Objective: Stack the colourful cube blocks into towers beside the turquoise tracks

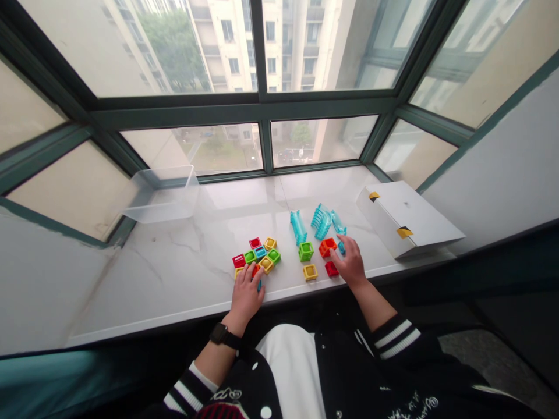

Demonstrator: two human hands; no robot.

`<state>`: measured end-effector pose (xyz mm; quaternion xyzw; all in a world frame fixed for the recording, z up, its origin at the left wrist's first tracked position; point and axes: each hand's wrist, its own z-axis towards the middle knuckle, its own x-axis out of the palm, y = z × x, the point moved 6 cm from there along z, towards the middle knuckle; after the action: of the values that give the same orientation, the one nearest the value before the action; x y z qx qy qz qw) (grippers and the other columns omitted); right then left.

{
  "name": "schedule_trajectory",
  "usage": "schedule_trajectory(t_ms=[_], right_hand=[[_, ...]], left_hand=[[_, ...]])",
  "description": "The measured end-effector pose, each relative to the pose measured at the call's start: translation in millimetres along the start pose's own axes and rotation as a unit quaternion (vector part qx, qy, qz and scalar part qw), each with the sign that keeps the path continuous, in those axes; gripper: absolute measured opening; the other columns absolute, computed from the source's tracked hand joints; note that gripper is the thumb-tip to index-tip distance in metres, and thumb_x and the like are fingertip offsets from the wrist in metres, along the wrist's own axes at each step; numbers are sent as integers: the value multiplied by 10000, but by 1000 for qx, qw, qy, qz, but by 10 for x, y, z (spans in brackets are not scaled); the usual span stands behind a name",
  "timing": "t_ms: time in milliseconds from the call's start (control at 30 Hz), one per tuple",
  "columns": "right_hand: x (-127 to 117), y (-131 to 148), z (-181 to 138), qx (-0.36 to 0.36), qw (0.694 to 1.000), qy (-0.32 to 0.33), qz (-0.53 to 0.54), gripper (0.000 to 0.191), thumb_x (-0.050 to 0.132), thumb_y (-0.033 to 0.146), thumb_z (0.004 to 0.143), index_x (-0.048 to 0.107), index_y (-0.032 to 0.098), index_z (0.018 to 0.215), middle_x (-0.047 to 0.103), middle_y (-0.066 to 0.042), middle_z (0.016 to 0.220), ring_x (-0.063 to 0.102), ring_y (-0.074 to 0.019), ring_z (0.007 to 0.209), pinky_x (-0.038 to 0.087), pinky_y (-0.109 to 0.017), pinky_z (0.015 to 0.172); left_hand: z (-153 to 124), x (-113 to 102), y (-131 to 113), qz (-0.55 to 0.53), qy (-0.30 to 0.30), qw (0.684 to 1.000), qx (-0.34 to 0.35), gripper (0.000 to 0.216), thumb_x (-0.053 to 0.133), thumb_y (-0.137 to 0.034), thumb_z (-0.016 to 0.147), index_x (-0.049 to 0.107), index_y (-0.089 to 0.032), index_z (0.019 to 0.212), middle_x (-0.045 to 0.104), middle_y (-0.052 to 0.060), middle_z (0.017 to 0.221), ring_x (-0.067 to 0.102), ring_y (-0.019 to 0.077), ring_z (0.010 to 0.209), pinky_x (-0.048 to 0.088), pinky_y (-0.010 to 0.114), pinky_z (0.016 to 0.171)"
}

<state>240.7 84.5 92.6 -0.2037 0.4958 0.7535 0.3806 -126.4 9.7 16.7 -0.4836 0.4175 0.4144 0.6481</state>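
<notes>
My left hand (248,295) lies over the near edge of a cluster of toy cube blocks, fingers spread, partly covering an orange block (255,270) and a blue one. Beside its fingers are a yellow block (266,265), a green block (250,256) and a red block (239,261). My right hand (351,263) is open around a small blue piece (341,248), thumb and forefinger apart. Its thumb reaches the side of an orange-red block (327,247); whether it touches is unclear. Just below is a red block (331,268), partly hidden by the hand.
Between my hands stand a green block (305,251) and a yellow block (310,272). Behind them lie a straight clear-blue track (299,227) and a curved one (322,221). A clear plastic bin (168,212) is far left, a white box (410,215) far right, with windows behind.
</notes>
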Motion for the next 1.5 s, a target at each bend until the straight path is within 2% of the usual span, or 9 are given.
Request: schedule_trajectory(t_ms=[133,267,367,500,700,867,1067,1267,1500], right_hand=[[-111,393,-10,-43,998,-2,51,369,547,349,989,699,235,1305,706,-143,1280,629,-345,1271,484,-564,1174],[43,748,-89,-96,982,67,150,275,555,310,999,758,266,1180,744,-98,1142,697,-299,1136,570,-486,1064],[329,1018,-235,-146,952,172,206,243,572,270,1007,756,262,1166,759,-73,1084,726,-249,1036,599,-404,968],[876,1317,-535,-179,905,345,174,280,657,231,963,739,258,1229,754,-61,1112,740,-207,924,599,-349,887],[1551,1568,-917,-210,855,471,60,611,786,301,883,595,259,1462,708,-120,1263,721,-306,1052,600,-423,883],[1733,1599,-943,-204,858,469,43,400,762,239,880,644,208,1261,728,-125,1220,716,-304,1038,574,-400,868],[1688,1470,-831,-175,883,432,59,172,767,204,855,660,219,988,757,-57,1043,709,-237,932,524,-322,812],[1390,1339,-713,-118,903,374,176,130,775,227,855,654,232,902,740,2,898,692,-178,816,537,-288,783],[913,1149,-496,-47,916,292,271,127,725,320,895,638,235,929,704,-7,871,694,-183,817,590,-325,817]], left_hand=[[14,-14,49,-26,23,999,5,645,678,-256,894,564,-248,1529,440,138,1684,361,399,1580,334,601,1280],[9,-105,201,-79,57,995,18,818,738,-299,860,436,-231,1618,411,145,1703,367,378,1583,367,580,1271],[-34,-210,357,-79,39,996,7,803,761,-297,842,475,-247,1591,438,139,1686,376,384,1577,352,598,1277],[-135,-232,444,-84,26,996,1,677,738,-267,863,567,-280,1517,452,121,1677,365,380,1583,382,606,1262],[-227,-125,373,-135,61,989,4,619,691,-215,896,593,-303,1501,416,105,1699,401,327,1573,409,549,1266],[-243,-56,366,-162,64,985,3,669,705,-187,880,570,-292,1527,372,123,1725,378,348,1585,392,590,1267],[-252,8,386,-195,55,979,-4,720,726,-178,843,567,-312,1532,352,108,1734,349,369,1596,364,628,1277],[-259,-10,365,-199,43,979,-8,694,736,-234,856,570,-313,1525,332,116,1741,342,394,1593,360,646,1269],[-144,-306,137,-217,-12,976,-10,618,717,-368,922,567,-288,1517,509,141,1623,455,384,1516,387,642,1239]])
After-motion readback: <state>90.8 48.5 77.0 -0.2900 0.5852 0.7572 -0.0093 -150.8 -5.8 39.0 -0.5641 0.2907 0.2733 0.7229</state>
